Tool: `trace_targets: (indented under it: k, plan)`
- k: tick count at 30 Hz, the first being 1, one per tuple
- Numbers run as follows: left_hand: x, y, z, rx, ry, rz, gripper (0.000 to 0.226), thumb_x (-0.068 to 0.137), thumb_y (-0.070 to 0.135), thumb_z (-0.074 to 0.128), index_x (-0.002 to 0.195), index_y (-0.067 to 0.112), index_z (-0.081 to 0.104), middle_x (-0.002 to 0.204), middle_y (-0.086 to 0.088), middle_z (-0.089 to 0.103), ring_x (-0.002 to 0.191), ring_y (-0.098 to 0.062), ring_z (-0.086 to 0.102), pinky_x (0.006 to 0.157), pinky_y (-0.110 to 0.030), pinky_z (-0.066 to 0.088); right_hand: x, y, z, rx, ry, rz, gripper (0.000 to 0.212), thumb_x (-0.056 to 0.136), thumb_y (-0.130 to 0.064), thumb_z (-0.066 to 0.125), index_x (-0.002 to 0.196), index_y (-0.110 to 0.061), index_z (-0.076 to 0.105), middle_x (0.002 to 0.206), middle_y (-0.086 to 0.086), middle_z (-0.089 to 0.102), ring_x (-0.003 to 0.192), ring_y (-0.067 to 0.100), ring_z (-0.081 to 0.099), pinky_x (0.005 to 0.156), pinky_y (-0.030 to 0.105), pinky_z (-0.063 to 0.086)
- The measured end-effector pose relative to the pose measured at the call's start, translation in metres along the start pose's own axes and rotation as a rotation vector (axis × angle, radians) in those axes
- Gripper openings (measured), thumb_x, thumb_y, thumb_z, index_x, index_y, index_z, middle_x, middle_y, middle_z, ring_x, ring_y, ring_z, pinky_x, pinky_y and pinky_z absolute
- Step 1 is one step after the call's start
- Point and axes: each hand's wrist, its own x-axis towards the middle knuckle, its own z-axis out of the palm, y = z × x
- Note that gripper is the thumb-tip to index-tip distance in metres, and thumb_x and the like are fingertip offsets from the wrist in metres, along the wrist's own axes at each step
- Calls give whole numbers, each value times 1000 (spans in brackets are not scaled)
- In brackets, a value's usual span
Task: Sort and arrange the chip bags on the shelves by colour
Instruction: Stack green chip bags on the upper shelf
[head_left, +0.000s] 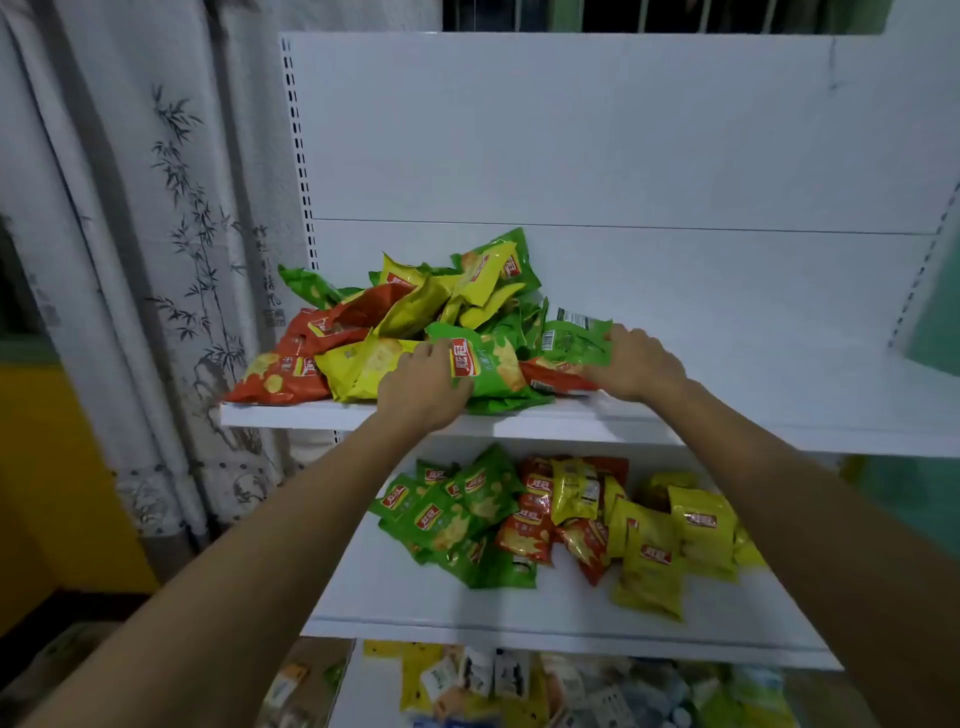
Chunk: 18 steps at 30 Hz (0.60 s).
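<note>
Presently, head view: a mixed pile (395, 312) is heaped at the left of the upper shelf (779, 426). A green bag (485, 371), logo up, is gripped at its left edge by the left hand (423, 387). A second green bag (574, 340), barcode up, is pinched at its right edge by the right hand (636, 364). Both bags lie between the hands.

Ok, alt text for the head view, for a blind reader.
Two hands work a mixed pile of green, yellow and red chip bags on the upper shelf; the left hand grips a logo-side green bag, the right hand a barcode-side green bag. The lower shelf holds roughly sorted bags: green, red, yellow.
</note>
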Motion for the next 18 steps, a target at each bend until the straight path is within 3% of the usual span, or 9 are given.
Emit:
trace_targets:
  k: [5, 9, 14, 18]
  plan:
    - [37, 8, 25, -121, 56, -208, 69, 91, 52, 54, 141, 10, 32, 138, -17, 43, 123, -37, 46, 93, -54, 45, 73, 28, 11, 36, -32, -43, 65, 85, -49, 63, 133, -11, 41, 127, 17, 50, 113, 36, 52, 88, 42, 47]
    - [55, 12, 41, -263, 82, -329, 87, 79, 49, 74, 143, 10, 30, 134, -17, 48, 117, -35, 52, 93, -48, 48, 125, 34, 28, 37, -34, -162, 68, 80, -47, 69, 132, -11, 43, 128, 14, 52, 115, 35, 51, 91, 43, 46]
    - [65, 9, 44, -514, 116, -486, 102, 64, 34, 88, 145, 14, 28, 125, -13, 57, 109, -31, 58, 91, -49, 52, 175, 36, 39, 30, -136, -232, 96, 73, -56, 74, 146, -13, 29, 141, 15, 45, 128, 35, 44, 103, 46, 36]
    - [66, 13, 41, -497, 145, -484, 101, 63, 34, 88, 144, 15, 30, 111, 0, 53, 98, -21, 55, 91, -44, 51, 196, 38, 50, -67, -289, -306, 116, 64, -66, 75, 151, -19, 16, 148, 13, 39, 136, 35, 36, 113, 53, 16]
